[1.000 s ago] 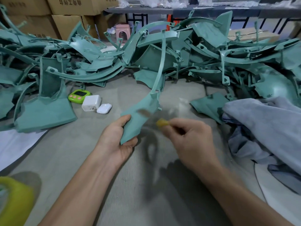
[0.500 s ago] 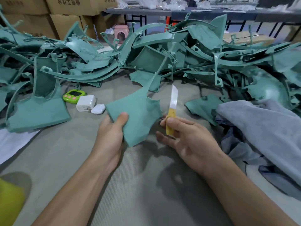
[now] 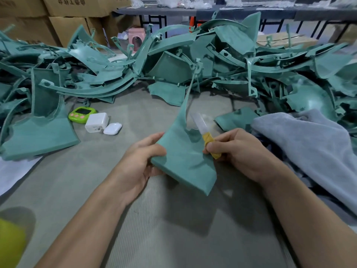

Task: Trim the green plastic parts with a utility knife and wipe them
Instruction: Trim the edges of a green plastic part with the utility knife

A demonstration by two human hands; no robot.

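Green part (image 3: 183, 161) is hanging between the two hands, raised above the mat (image 3: 173, 229), with its broad flat end pointing toward the person and its thin curved arm rising away from the hands. Left hand (image 3: 139, 163) is gripping the part's left edge, the thumb lying across the top face and the fingers curling underneath. Right hand (image 3: 239, 151), just right of the part, is pinching the yellow handle of the knife (image 3: 207, 139) between thumb and curled fingers. The pale blade (image 3: 199, 122) is pointing up and away from this hand, lying just beside the notch where the arm meets the flat end; whether it is touching the plastic cannot be told. Beyond both hands a big pile (image 3: 173, 70) of similar green parts is spreading across the whole width of the mat. Right of the right hand a grey cloth (image 3: 309, 142) is lying crumpled, near the wrist. Beyond and left of the left hand, a green timer (image 3: 82, 114), a white charger (image 3: 96, 122) and a white case (image 3: 112, 129) are sitting close together in a row. Far behind the pile, cardboard boxes (image 3: 67, 26) are standing stacked, with a pink stool (image 3: 136, 38) beside them.
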